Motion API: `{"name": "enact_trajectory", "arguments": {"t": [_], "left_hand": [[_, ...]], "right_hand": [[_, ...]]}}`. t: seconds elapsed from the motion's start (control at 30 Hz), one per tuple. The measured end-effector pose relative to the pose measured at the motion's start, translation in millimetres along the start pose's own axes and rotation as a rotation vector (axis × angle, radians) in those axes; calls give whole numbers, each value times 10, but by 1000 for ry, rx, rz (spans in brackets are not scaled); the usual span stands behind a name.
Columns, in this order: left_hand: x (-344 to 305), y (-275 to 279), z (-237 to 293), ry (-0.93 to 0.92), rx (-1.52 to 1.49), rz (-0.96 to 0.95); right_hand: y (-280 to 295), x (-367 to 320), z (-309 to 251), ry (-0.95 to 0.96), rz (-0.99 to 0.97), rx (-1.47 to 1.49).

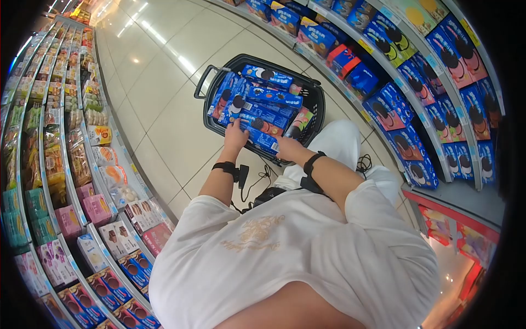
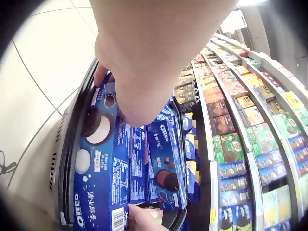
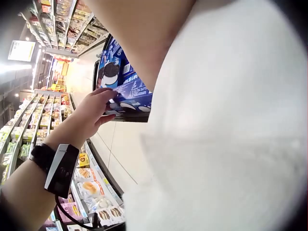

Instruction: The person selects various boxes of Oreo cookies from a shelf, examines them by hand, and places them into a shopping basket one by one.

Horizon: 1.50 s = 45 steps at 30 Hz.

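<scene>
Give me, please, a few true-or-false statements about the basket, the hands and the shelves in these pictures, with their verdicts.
1. The basket is black and stands on the tiled floor. True.
2. The basket is filled mostly with red boxes. False: the Oreo boxes in it are mostly blue.
3. The left hand and the right hand both hold a blue box at the basket's near side. True.
4. The left wrist is bare. False: it wears a black strap.
5. Shelves stand on one side only. False: the left shelves and the right shelves both carry goods.
</scene>
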<state>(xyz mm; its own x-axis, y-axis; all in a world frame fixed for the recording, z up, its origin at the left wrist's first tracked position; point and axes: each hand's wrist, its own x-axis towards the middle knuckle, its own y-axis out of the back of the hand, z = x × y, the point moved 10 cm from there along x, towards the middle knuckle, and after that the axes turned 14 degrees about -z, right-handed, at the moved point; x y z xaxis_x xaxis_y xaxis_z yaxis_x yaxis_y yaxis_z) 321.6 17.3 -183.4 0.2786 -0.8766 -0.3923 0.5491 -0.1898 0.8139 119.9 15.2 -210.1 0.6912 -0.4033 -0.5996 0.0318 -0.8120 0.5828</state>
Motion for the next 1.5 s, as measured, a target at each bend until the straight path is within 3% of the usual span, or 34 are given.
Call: {"name": "enact_trajectory", "arguments": {"t": [0.17, 0.23, 0.33, 0.53, 0.67, 0.77, 0.9, 1.1, 1.17, 1.2, 1.23, 1.27, 1.3, 1.37, 1.4, 1.47, 1.5], "left_hand": [[80, 17, 54, -12, 68, -13], [42, 78, 214, -121, 160, 22], [-12, 63, 266, -71, 286, -26], [-86, 92, 271, -101, 327, 55], [-122, -5, 313, -111, 363, 6], [-68, -273, 297, -228, 385, 8], [-31, -399, 214, -184, 365, -27], [-48, -445, 394, -60, 351, -118], [-108, -626, 654, -156, 312, -227], [-207, -664, 846, -285, 273, -157], [-242, -745, 978, -311, 238, -261], [-216, -875, 1059, -509, 130, -252], [-194, -984, 1111, -571, 192, -248], [-293, -1088, 1119, -732, 345, -89], [-209, -1172, 1017, -597, 399, -144], [-79, -1296, 802, -455, 382, -203], [-216, -1124, 892, -260, 335, -330]], "right_hand": [[166, -49, -95, -42, 44, -131], [190, -51, -162, -49, 75, -181], [132, -18, -206, -92, 24, -244], [86, -21, -150, -74, 91, -30], [-195, 257, 84, -107, -2, 161], [-269, 259, 146, -133, -95, 247], [-204, 163, 53, -9, -199, 343], [-63, -119, 98, -139, -322, 460], [2, -22, 91, 78, -211, 559], [4, 39, -27, 249, -295, 509], [170, -22, 19, 211, -180, 516], [388, -272, -52, 175, -182, 446], [501, -364, -32, 230, -104, 428], [655, -437, 163, 175, -151, 528], [914, -639, 233, 156, 9, 558], [1182, -783, 449, 194, 70, 631], [1299, -904, 570, 210, 114, 757]]}}
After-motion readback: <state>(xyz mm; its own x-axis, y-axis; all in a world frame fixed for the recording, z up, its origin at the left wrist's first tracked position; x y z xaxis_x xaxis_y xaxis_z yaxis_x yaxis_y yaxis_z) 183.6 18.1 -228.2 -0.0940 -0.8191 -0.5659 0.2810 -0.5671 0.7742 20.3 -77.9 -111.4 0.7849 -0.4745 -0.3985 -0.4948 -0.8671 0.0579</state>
